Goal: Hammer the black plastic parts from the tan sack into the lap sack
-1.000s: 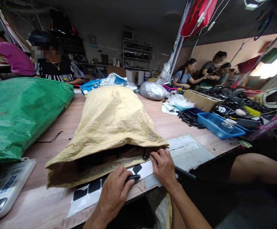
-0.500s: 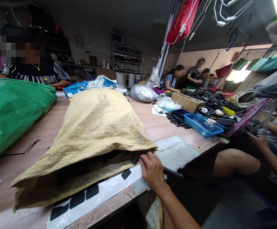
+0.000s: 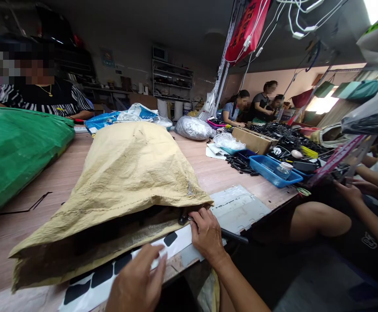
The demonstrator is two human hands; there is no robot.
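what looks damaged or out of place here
The black parts left of the blue tray lie loose on the table, perhaps spilled. The tan sack looks scuffed: a greyish patch marks it near its mouth's right end.

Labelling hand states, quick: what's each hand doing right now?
Left hand: blurred, fingers partly curled; whether it holds anything cannot be told.
Right hand: closed, holding a black rod by the tan sack's mouth.
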